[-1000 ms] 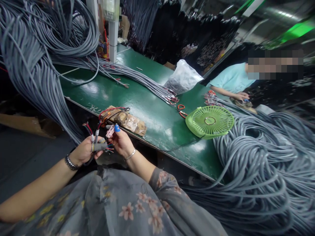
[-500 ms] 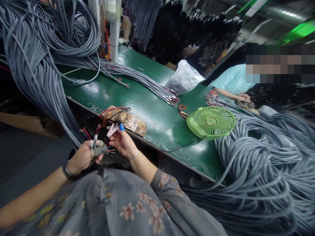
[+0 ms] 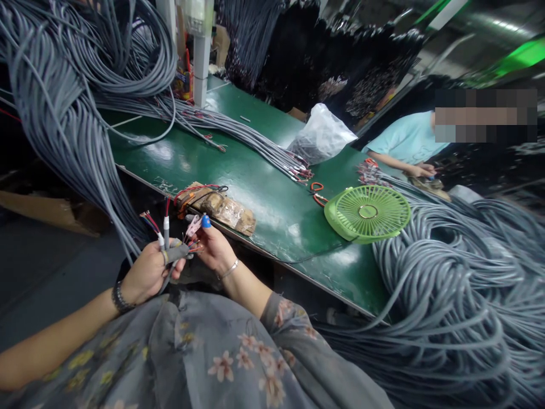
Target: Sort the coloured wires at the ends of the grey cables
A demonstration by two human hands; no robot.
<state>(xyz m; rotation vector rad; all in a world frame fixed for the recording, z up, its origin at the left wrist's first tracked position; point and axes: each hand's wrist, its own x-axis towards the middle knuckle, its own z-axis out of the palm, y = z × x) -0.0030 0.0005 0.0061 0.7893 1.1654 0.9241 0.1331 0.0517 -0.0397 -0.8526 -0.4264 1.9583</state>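
Grey cables (image 3: 166, 227) with white collars and bare coloured wire ends are gripped in my left hand (image 3: 147, 272), its fingers wrapped round them. Its thumb appears wrapped in grey material. Close on its right, my right hand (image 3: 215, 253) is closed around a small pale pink clip (image 3: 193, 225), which sticks up from between the fingers. A blue cover (image 3: 206, 221) sits on one of that hand's fingertips. Fine red and blue wires (image 3: 195, 246) lie between the two hands; whether the right fingers pinch them is hard to see.
Just beyond my hands, a taped cardboard block (image 3: 230, 210) sits at the edge of the green table (image 3: 272, 213). A green fan (image 3: 368, 212), a plastic bag (image 3: 321, 133) and large grey cable bundles (image 3: 451, 284) lie around. Across the table, a person in light blue (image 3: 411, 136) is at work.
The fingers of my right hand have come closer to the wire ends, and the clip has tilted slightly. Both hands stay together at the table's edge. The view has shifted a little.
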